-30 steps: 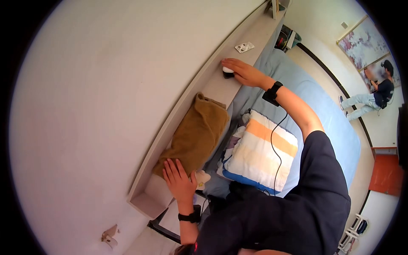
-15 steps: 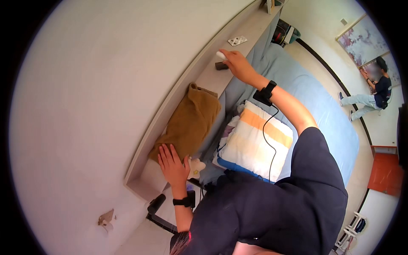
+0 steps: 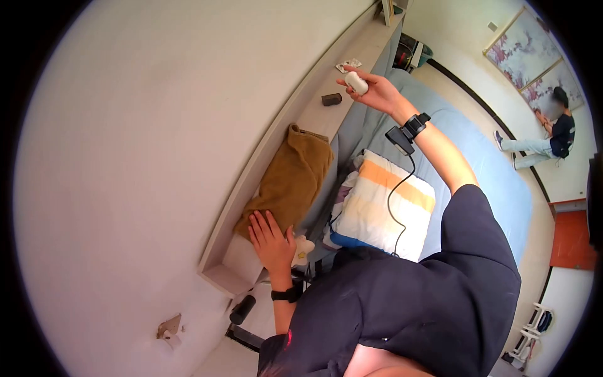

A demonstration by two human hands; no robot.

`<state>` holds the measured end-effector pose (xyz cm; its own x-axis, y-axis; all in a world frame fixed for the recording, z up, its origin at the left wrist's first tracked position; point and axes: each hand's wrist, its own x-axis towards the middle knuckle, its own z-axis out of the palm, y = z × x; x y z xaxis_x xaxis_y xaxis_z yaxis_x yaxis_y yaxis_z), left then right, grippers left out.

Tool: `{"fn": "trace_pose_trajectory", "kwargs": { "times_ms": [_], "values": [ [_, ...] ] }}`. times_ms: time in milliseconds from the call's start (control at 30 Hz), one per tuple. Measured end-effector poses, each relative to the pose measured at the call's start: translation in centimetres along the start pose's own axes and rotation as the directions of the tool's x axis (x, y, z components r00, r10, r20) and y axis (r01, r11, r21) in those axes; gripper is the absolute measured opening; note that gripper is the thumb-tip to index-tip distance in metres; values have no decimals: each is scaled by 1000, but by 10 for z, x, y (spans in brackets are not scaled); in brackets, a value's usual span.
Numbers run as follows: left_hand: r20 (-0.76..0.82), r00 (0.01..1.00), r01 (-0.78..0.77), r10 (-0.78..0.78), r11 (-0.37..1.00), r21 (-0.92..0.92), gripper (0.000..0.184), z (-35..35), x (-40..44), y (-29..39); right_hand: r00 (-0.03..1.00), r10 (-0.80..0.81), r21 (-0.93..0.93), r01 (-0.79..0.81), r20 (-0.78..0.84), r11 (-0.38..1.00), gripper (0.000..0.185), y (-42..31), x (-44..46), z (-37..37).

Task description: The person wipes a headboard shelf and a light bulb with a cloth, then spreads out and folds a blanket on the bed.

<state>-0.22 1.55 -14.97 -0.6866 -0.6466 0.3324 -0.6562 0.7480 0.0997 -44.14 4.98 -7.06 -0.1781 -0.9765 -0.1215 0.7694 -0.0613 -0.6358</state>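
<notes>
I note a pale ledge (image 3: 317, 118) along the left-hand wall (image 3: 157, 125), a blue-sheeted bed (image 3: 468, 141) right of it bearing a folded striped quilt (image 3: 383, 207), and a person (image 3: 562, 133) at far right. I see the right hand (image 3: 379, 94), fingers partly curled, gripping a small white object (image 3: 357, 83) near a dark block (image 3: 331, 99). The left hand (image 3: 273, 245) lies open, fingers extended, on a brown cloth's (image 3: 295, 169) near end.
</notes>
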Motion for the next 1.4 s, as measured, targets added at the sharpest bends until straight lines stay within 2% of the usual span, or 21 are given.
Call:
{"fn": "trace_pose_trajectory", "kwargs": {
  "times_ms": [33,67,100,133,200,233,267,333,533,867,933,967,1033,1167,1200,1233,1267,1300,1333,1367,1400],
  "values": [
    [4,1000,2,-2,1000,-3,63,0,0,-1,1000,7,-11,-7,-1,1000,40,0,2,3],
    [8,1000,9,-9,1000,-3,63,0,0,-1,988,-128,-365,87,-89,927,40,0,7,6],
    [11,1000,27,-27,1000,-5,63,-1,-1,0,954,-276,-672,129,-116,729,40,1,12,5],
    [8,1000,20,-20,1000,-12,63,-1,-1,-1,957,-263,-673,118,-118,730,40,1,19,4],
    [20,1000,20,-19,999,-25,63,-1,0,-2,925,-360,-964,-23,-121,265,43,-1,30,6],
    [12,1000,13,-13,1000,-22,63,0,0,-3,913,-407,-999,-26,-4,-48,43,0,32,9],
    [-1,1000,6,-6,1000,-18,63,1,1,-3,917,-398,-998,-31,-10,-48,43,0,34,12],
    [17,1000,17,-17,1000,-22,63,0,1,-4,974,-226,-951,-51,20,-304,40,4,40,16],
    [28,999,21,-20,999,-32,63,-1,2,-5,952,-224,-951,145,209,-271,31,27,49,-3],
    [7,1000,-3,3,1000,1,63,3,1,-3,971,-132,-925,142,199,-352,34,20,54,-12],
    [8,1000,-5,5,1000,4,63,2,1,-3,913,-160,-859,279,376,-428,36,22,59,-22],
    [7,1000,-4,4,1000,2,63,2,1,-3,913,-162,-861,278,375,-426,36,20,60,-27],
    [4,1000,-7,7,1000,3,64,2,1,-2,964,-128,-860,145,235,-490,35,14,60,-21],
    [-4,1000,-4,4,1000,-7,64,0,1,-2,976,-171,-905,49,132,-423,40,11,52,-4],
    [-4,1000,3,-3,1000,-6,64,0,2,-1,973,-231,-999,7,17,-41,40,11,51,-5],
    [-3,1000,2,-2,1000,-5,64,1,2,-1,963,-242,-937,-25,-116,349,40,11,49,-5],
    [-2,1000,0,0,1000,-1,64,0,1,-2,965,-238,-936,-23,-113,350,40,10,49,-8],
    [-3,1000,4,-4,1000,2,64,1,1,-2,967,-98,-714,-105,-237,692,35,6,49,-12],
    [-2,1000,7,-7,1000,1,64,2,0,-3,952,84,-373,-195,-293,907,32,4,51,-16],
    [-2,1000,13,-13,1000,0,65,3,0,-2,960,19,-544,-175,-280,821,27,6,50,-21],
    [-6,1000,29,-29,1000,2,65,2,-2,-1,962,29,-550,-180,-272,815,27,10,43,-17]
  ]
}}
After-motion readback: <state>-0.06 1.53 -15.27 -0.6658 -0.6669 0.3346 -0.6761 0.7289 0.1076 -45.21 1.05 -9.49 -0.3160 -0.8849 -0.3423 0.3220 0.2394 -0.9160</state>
